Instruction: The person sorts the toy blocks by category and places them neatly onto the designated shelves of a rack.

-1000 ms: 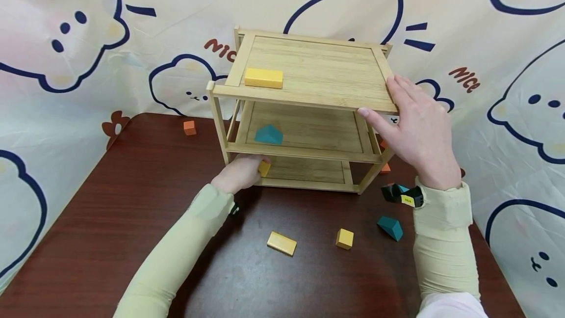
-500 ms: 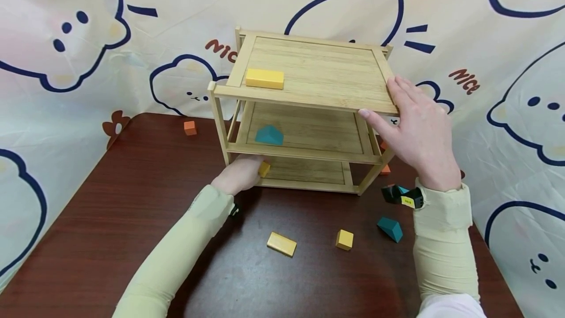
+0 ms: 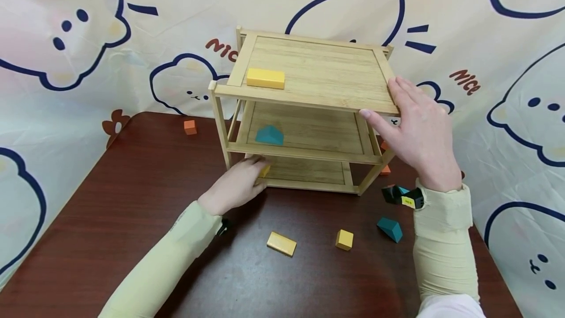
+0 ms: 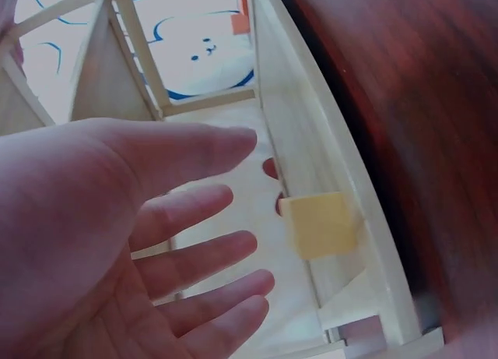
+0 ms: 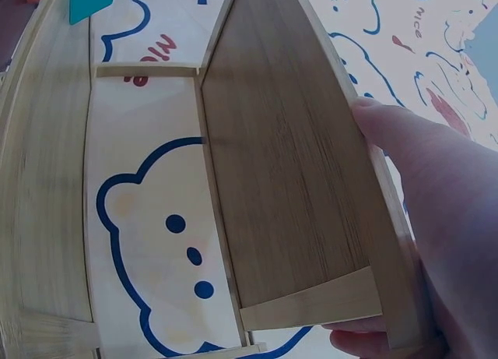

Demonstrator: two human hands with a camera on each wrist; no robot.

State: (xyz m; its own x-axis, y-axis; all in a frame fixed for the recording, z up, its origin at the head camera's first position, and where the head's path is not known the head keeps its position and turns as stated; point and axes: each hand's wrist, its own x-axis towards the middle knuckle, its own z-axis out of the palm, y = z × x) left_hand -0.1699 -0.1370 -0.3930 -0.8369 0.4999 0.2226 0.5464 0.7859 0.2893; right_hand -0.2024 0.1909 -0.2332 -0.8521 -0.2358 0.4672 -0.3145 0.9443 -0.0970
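A three-tier wooden shelf rack [image 3: 309, 153] stands against the patterned backdrop. At the lower left of it is my left hand [image 3: 231, 185], fingers extended and spread. In the left wrist view a yellow block [image 4: 320, 225] sits on the bottom tier, apart from the fingertips. My right hand [image 3: 421, 134] grips the rack's top board at its front right corner, the thumb along the front edge and the fingers round the right end. A yellow rectangular block [image 3: 266, 78] lies at the top tier's left front, and a teal triangular block [image 3: 269, 135] on the middle tier.
On the dark wood table [image 3: 132, 200] in front lie a flat yellow block [image 3: 281, 244], a yellow cube [image 3: 344, 240] and a teal wedge [image 3: 390, 229]. An orange cube [image 3: 190, 127] is behind left. More orange blocks show by the rack's right side, partly hidden.
My left hand has let go of the yellow block, its fingers opening as it draws back slightly left and toward me. The block stays on the bottom tier. The right hand has not moved.
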